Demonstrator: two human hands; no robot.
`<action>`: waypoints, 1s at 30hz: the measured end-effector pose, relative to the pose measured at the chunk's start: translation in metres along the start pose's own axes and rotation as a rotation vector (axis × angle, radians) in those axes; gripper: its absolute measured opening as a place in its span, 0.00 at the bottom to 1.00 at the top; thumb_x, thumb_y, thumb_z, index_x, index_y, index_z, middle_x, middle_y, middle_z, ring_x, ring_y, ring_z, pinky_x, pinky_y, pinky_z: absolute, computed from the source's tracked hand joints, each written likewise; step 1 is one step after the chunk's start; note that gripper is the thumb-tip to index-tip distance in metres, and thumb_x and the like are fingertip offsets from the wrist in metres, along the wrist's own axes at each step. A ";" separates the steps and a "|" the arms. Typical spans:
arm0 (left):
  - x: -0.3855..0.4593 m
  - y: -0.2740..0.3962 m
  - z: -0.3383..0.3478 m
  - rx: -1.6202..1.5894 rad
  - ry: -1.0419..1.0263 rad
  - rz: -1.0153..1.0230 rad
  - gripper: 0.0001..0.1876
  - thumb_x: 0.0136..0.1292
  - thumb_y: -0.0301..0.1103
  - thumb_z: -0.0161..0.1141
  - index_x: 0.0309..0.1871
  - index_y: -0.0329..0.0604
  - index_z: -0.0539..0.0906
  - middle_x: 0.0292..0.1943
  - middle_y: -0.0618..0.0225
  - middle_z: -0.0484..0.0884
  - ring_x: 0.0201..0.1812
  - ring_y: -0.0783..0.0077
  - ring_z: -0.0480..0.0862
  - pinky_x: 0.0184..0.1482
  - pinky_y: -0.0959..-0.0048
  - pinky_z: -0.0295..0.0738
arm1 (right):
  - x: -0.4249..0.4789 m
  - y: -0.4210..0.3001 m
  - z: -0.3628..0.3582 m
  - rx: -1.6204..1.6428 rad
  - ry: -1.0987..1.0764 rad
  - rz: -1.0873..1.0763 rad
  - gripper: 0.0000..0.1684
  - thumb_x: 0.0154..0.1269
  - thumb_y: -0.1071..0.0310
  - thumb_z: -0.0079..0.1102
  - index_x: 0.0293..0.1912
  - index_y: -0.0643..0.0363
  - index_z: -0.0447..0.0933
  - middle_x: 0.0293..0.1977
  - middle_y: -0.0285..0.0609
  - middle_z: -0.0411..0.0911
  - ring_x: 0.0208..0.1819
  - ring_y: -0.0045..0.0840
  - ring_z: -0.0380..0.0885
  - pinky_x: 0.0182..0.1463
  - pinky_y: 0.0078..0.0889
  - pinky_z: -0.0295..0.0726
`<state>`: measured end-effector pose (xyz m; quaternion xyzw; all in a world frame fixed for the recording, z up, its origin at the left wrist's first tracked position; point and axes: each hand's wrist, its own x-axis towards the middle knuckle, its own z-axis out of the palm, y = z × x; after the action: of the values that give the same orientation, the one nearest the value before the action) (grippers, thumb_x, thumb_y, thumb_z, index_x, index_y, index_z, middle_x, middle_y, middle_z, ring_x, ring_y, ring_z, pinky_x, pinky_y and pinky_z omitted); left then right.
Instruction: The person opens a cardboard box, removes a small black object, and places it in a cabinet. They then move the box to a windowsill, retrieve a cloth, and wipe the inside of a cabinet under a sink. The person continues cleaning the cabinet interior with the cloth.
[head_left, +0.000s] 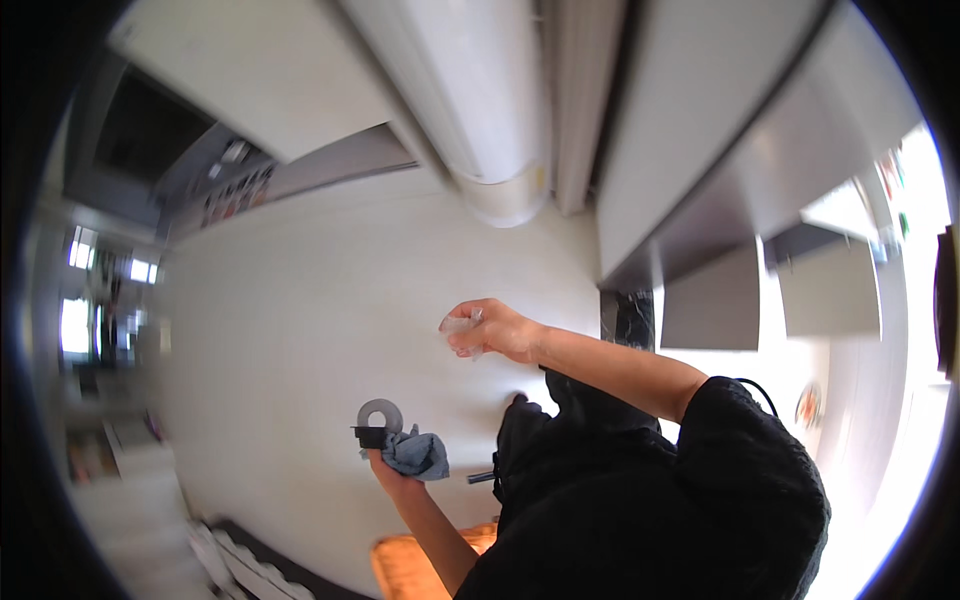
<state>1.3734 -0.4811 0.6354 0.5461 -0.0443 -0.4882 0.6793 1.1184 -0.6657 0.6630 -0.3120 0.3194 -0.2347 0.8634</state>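
My left hand (397, 480) is wrapped around a crumpled grey-blue cloth (417, 454). The same hand also holds a small black object (370, 437), with a flat grey ring (367, 411) standing out beyond it; the ring resembles a roll of tape, but its kind is unclear. Higher up and apart from it, my right hand (499, 330) has its fingers curled around a crumpled piece of clear plastic (463, 324). Both hands are in the air above the pale floor (300, 330). The cloth hides most of the left fingers.
A tall white cylindrical unit (499, 135) stands ahead on the floor. Beside it run pale cabinet-like panels (690, 127). An orange upholstered seat (405, 566) is partly visible below my left forearm. Blurred dark shelving (150, 120) lies at the far left.
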 end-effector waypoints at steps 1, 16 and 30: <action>0.014 0.002 0.012 0.052 -0.073 -0.096 0.17 0.66 0.49 0.52 0.34 0.45 0.78 0.25 0.69 0.78 0.28 0.69 0.80 0.56 0.49 0.74 | -0.015 -0.005 -0.004 0.022 0.079 -0.066 0.16 0.61 0.71 0.63 0.48 0.62 0.74 0.37 0.39 0.76 0.40 0.22 0.75 0.46 0.27 0.76; -0.055 0.031 0.137 0.846 -0.786 -0.648 0.13 0.62 0.44 0.59 0.32 0.44 0.77 0.24 0.69 0.78 0.26 0.67 0.80 0.47 0.52 0.80 | -0.268 0.187 0.130 0.785 0.901 -0.890 0.16 0.61 0.70 0.64 0.47 0.63 0.73 0.33 0.37 0.75 0.35 0.20 0.75 0.44 0.25 0.75; -0.253 -0.100 0.207 1.214 -1.056 -0.672 0.07 0.62 0.38 0.62 0.42 0.53 0.78 0.32 0.74 0.80 0.31 0.73 0.81 0.49 0.47 0.78 | -0.425 0.285 0.060 1.135 1.139 -1.134 0.14 0.61 0.69 0.64 0.45 0.62 0.75 0.34 0.37 0.78 0.36 0.19 0.77 0.42 0.23 0.78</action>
<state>1.0578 -0.4379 0.7592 0.5002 -0.4424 -0.7441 -0.0185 0.9275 -0.1875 0.6746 0.2018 0.3305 -0.8482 0.3615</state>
